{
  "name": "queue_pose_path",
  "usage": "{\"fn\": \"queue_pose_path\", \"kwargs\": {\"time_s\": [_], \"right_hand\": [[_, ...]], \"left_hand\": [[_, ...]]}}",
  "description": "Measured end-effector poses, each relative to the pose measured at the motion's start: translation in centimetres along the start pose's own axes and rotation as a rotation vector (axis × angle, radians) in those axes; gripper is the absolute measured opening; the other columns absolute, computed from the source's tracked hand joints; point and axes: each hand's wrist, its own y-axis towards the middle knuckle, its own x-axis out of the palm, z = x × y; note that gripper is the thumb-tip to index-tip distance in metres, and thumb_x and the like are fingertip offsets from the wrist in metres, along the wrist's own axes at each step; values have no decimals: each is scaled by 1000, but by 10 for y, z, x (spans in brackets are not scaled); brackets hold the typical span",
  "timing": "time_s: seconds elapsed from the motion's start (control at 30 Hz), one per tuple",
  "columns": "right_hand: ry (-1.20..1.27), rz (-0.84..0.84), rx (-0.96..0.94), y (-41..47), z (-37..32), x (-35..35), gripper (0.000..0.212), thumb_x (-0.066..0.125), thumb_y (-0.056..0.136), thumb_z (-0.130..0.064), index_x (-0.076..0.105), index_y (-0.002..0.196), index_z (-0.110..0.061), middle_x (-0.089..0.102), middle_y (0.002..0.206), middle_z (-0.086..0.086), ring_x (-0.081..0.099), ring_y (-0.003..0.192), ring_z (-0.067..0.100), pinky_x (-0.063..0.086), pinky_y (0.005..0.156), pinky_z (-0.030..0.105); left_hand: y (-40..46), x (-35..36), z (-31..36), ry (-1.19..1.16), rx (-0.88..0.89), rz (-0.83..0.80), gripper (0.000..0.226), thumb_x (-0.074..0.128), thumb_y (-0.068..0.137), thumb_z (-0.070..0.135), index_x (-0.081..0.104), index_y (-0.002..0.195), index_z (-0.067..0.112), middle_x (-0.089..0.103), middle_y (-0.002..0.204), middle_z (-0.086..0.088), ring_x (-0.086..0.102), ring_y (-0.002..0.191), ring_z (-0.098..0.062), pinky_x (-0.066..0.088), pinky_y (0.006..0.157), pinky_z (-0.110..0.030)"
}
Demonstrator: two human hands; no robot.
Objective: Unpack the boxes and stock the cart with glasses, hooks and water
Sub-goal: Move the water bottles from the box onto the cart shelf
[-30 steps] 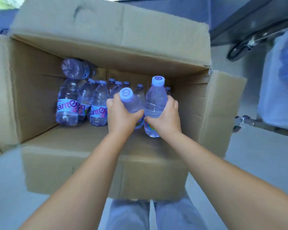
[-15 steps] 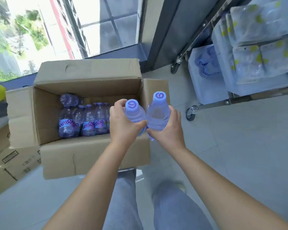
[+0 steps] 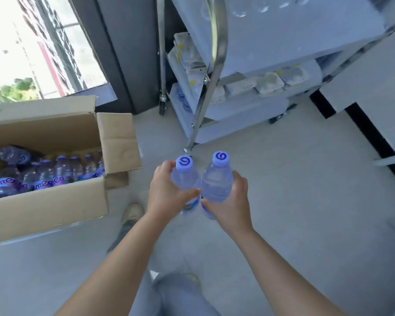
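Gripping swirl-capped bottles [image 3: 200, 179] — labels unreadable

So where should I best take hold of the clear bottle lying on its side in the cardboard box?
Grip the lying clear plastic bottle round its body, coming from above: it rests on the upright bottles' purple caps, near the cardboard box wall, so only its top side is free.

Open floor [image 3: 283, 179] ahead; cart post [image 3: 205, 94] before the shelves.

box [image 3: 43, 208]: cut off at 9 o'clock | cart [image 3: 217, 71]: top cropped at 12 o'clock (shelf packs blurred) | bottle labels: hidden behind fingers
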Motion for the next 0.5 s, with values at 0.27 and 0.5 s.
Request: {"fn": "queue_pose_path", "kwargs": {"time_s": [0.27,0.5], "right_hand": [[-4,-70,-30,67,55,-92,50,74,48,-37,47,86,-18,56,88,8,48,65,10,42,54,21],[-88,-152,-4,191,110,-150,53,76,53,-41,55,88,-6,61,87,17,63,66,24,53,51,34]], "left_hand": [[19,116,40,-53,37,49,57,84,55,14,54,102,25,59,105,0,60,94,-18,50,84,-36],[94,221,82,-145,-14,101,54,82,58,10,50,97,28,55,94,11,53,76,5,39,62,-10]]}}
